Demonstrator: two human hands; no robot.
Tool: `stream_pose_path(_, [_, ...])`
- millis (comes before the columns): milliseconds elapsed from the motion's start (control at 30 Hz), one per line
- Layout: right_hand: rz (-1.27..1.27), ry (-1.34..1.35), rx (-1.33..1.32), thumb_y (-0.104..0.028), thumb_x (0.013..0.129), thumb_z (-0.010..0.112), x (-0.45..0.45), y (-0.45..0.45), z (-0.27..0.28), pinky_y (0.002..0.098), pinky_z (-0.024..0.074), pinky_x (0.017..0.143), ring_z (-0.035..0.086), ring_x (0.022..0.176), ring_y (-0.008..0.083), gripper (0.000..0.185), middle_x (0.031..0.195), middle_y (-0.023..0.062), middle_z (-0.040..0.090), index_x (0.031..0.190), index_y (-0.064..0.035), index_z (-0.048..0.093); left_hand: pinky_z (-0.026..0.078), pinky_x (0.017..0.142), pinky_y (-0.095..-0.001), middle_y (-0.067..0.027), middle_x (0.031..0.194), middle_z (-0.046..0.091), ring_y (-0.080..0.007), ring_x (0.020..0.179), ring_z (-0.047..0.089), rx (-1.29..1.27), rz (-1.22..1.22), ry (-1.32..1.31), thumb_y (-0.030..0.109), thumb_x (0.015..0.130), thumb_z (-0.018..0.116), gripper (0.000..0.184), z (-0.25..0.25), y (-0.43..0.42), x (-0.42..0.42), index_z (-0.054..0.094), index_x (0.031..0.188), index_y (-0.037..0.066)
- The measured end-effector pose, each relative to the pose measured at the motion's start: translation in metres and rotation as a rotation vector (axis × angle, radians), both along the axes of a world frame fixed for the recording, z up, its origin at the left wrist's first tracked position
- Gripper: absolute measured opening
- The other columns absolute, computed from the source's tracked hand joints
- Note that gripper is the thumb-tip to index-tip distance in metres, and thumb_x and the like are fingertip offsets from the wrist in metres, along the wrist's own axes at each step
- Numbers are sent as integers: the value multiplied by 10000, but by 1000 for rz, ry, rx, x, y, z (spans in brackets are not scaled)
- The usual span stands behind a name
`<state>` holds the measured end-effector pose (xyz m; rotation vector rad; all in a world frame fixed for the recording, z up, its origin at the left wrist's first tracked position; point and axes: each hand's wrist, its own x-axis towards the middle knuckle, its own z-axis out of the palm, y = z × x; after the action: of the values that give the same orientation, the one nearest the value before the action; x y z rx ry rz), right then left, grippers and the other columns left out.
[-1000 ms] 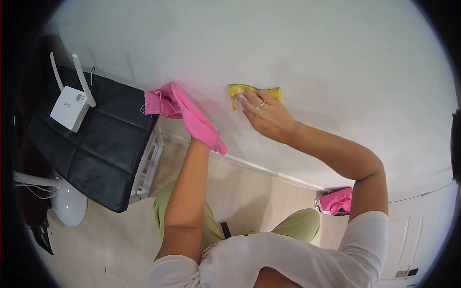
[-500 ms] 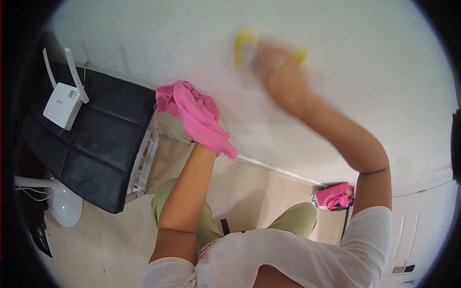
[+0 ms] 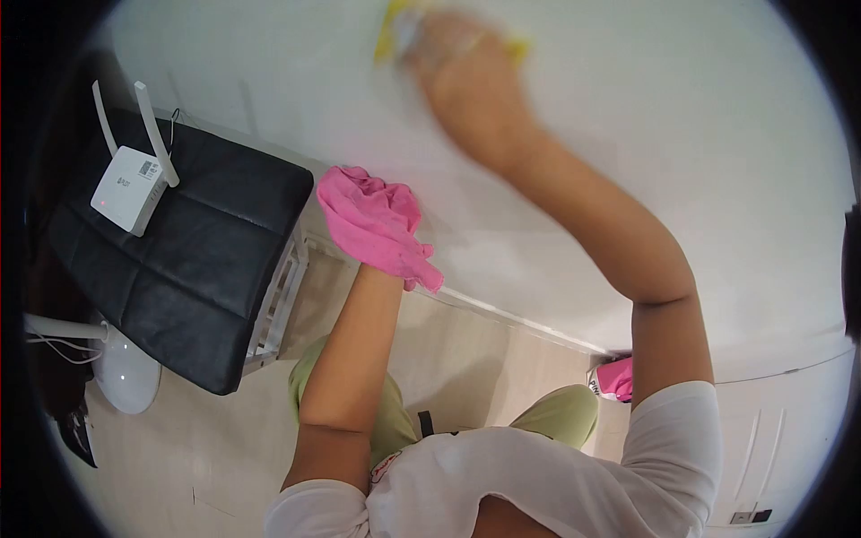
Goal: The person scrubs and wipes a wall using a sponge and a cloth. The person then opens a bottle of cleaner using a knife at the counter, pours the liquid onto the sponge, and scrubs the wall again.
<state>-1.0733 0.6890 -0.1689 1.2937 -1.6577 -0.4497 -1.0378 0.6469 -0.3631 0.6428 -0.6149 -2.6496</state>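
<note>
My right hand [image 3: 462,67], smeared by motion, presses a yellow cloth [image 3: 387,34] with a whitish patch against the pale wall [image 3: 646,117]. The yellow edges stick out on both sides of the fingers. A bunched pink cloth [image 3: 372,220] hangs over my left hand, which holds it in front of the wall's lower part. Its folds hide the fingers, and only the wrist and forearm [image 3: 354,350] show below.
On the left stands a stool with a black padded seat [image 3: 193,233], and a white router [image 3: 132,190] with two antennas rests on it. A white rounded base [image 3: 127,372] with cables is beside it. A pink bag-like item [image 3: 615,378] lies by the wall's foot.
My right hand has swept up and to the left along the wall with the yellow cloth. The pink cloth has shifted slightly right, its folds changed. The view has moved a little.
</note>
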Motion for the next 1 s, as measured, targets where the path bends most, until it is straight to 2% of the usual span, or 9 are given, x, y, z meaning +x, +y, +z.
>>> stream_pose_path(67, [-158,3,-136,-118,766,518,17,-5,20,394,439,776,552,937,275,176,1019,136,575,847,8,610,425,445,-369,-17,940,493,-211,778,473,-374,-16,-44,289,906,452,279,-39,5,-23,410,1145,152])
stream_pose_path(200, [-60,-48,104,-129,774,530,4,20,-88,406,413,840,535,989,275,203,1057,141,565,884,15,622,436,462,-376,-22,955,500,-208,775,471,-687,34,-86,301,905,447,290,-49,8,-28,406,1150,150])
stream_pose_path(300, [-98,-143,243,-133,784,535,5,24,-108,417,413,862,539,1006,289,200,1083,153,565,898,8,622,437,474,-376,-15,915,492,-197,758,450,-281,81,300,335,903,433,277,-59,9,-40,422,1099,139])
stream_pose_path(533, [-38,133,-329,-15,762,504,17,-1,35,412,417,797,533,936,310,251,984,174,568,1002,8,577,459,501,-406,-24,926,515,-229,710,502,-221,40,76,420,900,421,343,-65,-2,-45,438,1090,135])
stream_pose_path(700, [-31,-122,142,-135,762,550,-2,24,-124,408,420,849,541,951,268,216,1071,146,567,925,-3,605,389,608,-244,-16,839,426,-144,727,409,-763,106,-54,156,858,484,216,-57,4,-31,419,1049,80])
stream_pose_path(800, [2,-257,200,-142,759,545,-6,16,-125,415,411,868,526,1004,264,211,1075,139,564,909,-13,618,410,498,-326,-11,1039,468,-180,756,481,-569,-14,41,331,895,421,357,-53,-2,-20,377,1197,147])
stream_pose_path(933, [-10,73,-174,-104,731,540,-7,-27,10,344,463,614,585,766,226,114,897,124,598,750,-13,605,418,419,-375,-6,1185,492,-206,771,527,-280,-79,102,455,921,367,453,-56,4,-20,351,1292,195])
stream_pose_path(967, [97,67,-288,-102,737,549,-45,-19,29,369,432,412,535,453,264,72,618,113,570,760,-40,581,415,417,-372,-6,1191,489,-207,769,526,-205,-58,108,458,921,361,452,-52,-1,-26,353,1290,197])
stream_pose_path(1000, [-24,-26,-307,-93,728,547,-23,-2,40,379,452,494,561,593,260,70,747,126,583,764,-44,581,412,414,-369,-6,1198,487,-207,767,525,-130,-35,115,461,922,355,450,-48,-5,-33,354,1288,199])
